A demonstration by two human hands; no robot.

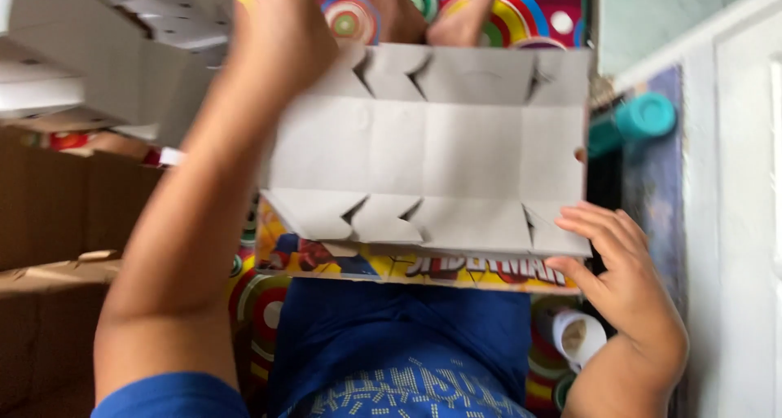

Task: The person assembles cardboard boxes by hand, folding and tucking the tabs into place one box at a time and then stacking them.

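Both hands' fingers grip the flattened carton by its ends, long axis lying left-right, grey side up.

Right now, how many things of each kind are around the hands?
Flat grey cardboard box blank, held by the left hand and right hand: 1
Teal bottle: 1
White tape roll: 1
Brown cardboard boxes: 1 stack, number unclear
White folded boxes: number unclear
Total: 3 countable, plus boxes

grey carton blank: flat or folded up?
Flat. The carton blank lies spread, grey side up, its notched flaps level; the right hand grips one corner.
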